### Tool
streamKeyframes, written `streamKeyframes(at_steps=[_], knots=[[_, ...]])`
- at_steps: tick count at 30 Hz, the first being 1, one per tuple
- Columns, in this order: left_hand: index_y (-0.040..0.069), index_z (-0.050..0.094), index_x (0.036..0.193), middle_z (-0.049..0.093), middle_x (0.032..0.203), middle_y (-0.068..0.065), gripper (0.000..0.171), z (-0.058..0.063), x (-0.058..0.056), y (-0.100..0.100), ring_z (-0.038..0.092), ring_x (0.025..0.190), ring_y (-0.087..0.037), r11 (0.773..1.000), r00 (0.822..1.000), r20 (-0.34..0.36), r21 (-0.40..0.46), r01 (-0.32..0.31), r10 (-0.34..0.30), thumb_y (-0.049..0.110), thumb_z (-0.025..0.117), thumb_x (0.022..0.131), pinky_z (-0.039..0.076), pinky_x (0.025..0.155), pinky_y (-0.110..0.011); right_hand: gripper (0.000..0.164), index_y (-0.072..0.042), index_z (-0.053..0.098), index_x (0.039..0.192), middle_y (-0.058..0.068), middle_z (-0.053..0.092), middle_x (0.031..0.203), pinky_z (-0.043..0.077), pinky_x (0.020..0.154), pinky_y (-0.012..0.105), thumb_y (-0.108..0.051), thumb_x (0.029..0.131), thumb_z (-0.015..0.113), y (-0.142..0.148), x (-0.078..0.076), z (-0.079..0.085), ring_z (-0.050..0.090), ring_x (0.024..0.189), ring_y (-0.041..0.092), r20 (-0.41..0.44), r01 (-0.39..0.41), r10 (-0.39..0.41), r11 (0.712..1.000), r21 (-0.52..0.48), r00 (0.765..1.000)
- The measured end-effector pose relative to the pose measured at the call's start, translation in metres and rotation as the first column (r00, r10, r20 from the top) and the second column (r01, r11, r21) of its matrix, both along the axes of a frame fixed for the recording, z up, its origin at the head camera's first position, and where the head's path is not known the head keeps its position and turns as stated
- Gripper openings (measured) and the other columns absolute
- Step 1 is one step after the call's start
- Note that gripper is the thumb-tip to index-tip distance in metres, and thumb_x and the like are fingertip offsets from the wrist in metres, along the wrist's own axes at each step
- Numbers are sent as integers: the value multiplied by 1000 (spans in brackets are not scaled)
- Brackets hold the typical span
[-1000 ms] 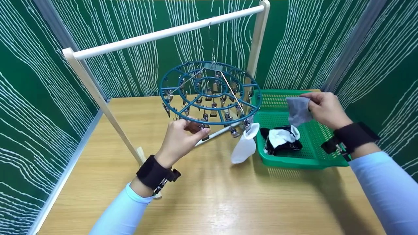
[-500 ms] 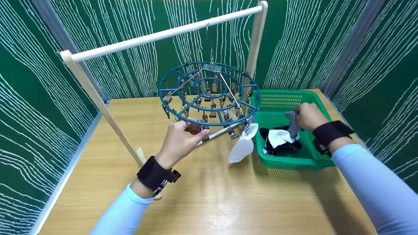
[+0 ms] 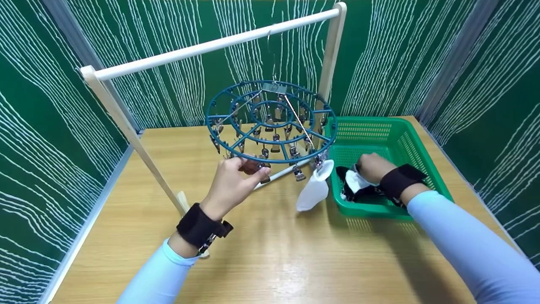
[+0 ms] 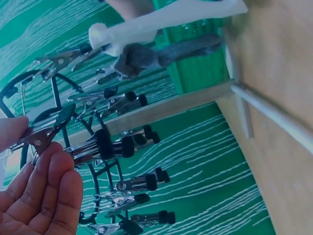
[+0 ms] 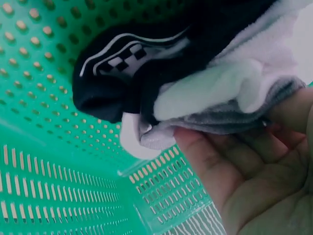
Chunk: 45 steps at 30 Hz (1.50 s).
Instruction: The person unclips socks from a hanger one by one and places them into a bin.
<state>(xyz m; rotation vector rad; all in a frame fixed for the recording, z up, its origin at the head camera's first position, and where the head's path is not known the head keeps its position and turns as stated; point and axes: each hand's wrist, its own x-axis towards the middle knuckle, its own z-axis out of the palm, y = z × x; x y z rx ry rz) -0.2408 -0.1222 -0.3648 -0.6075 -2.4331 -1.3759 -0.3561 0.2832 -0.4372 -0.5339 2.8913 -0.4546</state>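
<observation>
A round blue clip hanger (image 3: 272, 160) hangs by its hook from a white rail. At its near rim my left hand (image 3: 234, 181) pinches a metal clip (image 4: 40, 136) between thumb and fingers. Down in the green basket (image 3: 379, 210), my right hand (image 3: 373, 168) grips a grey sock (image 5: 222, 126). The grey fabric lies against a white sock (image 5: 210, 90) and a black sock with a checkered patch (image 5: 93, 90). Clipped on the hanger's right side are a hanging white sock (image 3: 313, 193) and a grey sock (image 4: 168, 55) beside it.
The rack has a white top rail (image 3: 211, 45) and wooden side posts (image 3: 130, 133). Several unused clips (image 3: 276, 143) dangle under the hanger rings. Green walls with white lines surround the wooden table (image 3: 270, 261) at the back and sides.
My right hand has moved left and down into the basket, taking the grey sock onto the pile of socks. My left hand keeps its pinch on the clip.
</observation>
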Motion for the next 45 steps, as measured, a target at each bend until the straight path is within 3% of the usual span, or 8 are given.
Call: streamKeyframes(at_steps=[8, 13, 17, 20, 22, 31, 40, 45], knots=[[1, 82, 104, 84, 95, -11, 17, 0, 3, 0, 77, 88, -27, 1000, 999, -38, -28, 0, -1, 17, 83, 98, 63, 87, -44, 46, -22, 36, 64, -6, 33, 58, 30, 55, 29, 0, 103, 47, 1, 0, -5, 33, 53, 13, 12, -26, 26, 1000, 4, 1000], [2, 83, 103, 84, 95, -9, 16, 0, 3, -1, 77, 88, -25, 999, 999, -46, -40, -3, 1, 17, 81, 99, 63, 87, -43, 43, -15, 48, 64, 0, 41, 57, 34, 58, 33, -6, 106, 53, 1, 2, 8, 40, 52, 18, -41, -58, 56, 997, -49, 998], [2, 83, 101, 84, 93, -9, 15, -1, 4, -1, 77, 86, -24, 999, 998, -56, -49, -6, 4, 17, 81, 99, 63, 86, -43, 25, 11, 75, 103, 29, 76, 94, 61, 79, 54, -10, 107, 61, -10, 11, 34, 73, 83, 43, -96, -35, 24, 994, -108, 995], [2, 82, 101, 83, 93, -10, 16, 0, 5, -1, 78, 86, -25, 998, 998, -63, -55, -14, 11, 17, 82, 99, 63, 87, -45, 40, 14, 65, 138, 37, 69, 135, 55, 106, 67, -14, 109, 63, -18, 18, 52, 69, 122, 52, -137, -13, -10, 987, -161, 991], [1, 82, 101, 83, 92, -10, 16, -1, 6, -1, 78, 86, -26, 998, 997, -74, -59, -23, 19, 17, 81, 99, 63, 87, -46, 42, 12, 64, 141, 36, 67, 139, 53, 109, 67, -16, 109, 65, -23, 23, 63, 66, 128, 52, -177, -10, -27, 979, -204, 984], [0, 80, 103, 81, 93, -12, 17, -5, 10, 0, 75, 85, -25, 990, 984, -172, -124, -62, 41, 16, 77, 101, 63, 81, -43, 45, 5, 66, 143, 29, 70, 141, 55, 110, 64, -17, 104, 76, -48, 40, 92, 68, 130, 48, -475, -101, -64, 944, -314, 878], [-1, 79, 100, 80, 95, -15, 20, -1, 16, 0, 75, 89, -31, 968, 965, -251, -209, -137, 82, 19, 77, 102, 63, 80, -46, 48, 0, 67, 145, 24, 66, 149, 57, 107, 62, -4, 99, 79, -60, 40, 95, 70, 127, 46, -595, -226, 36, 942, -249, 803], [0, 75, 97, 78, 92, -14, 19, 0, 20, -2, 73, 86, -31, 945, 912, -398, -250, -209, 96, 19, 80, 99, 64, 77, -43, 40, 1, 71, 139, 24, 69, 145, 58, 106, 62, 1, 99, 76, -62, 39, 98, 70, 127, 46, -624, -252, 47, 937, -243, 780]])
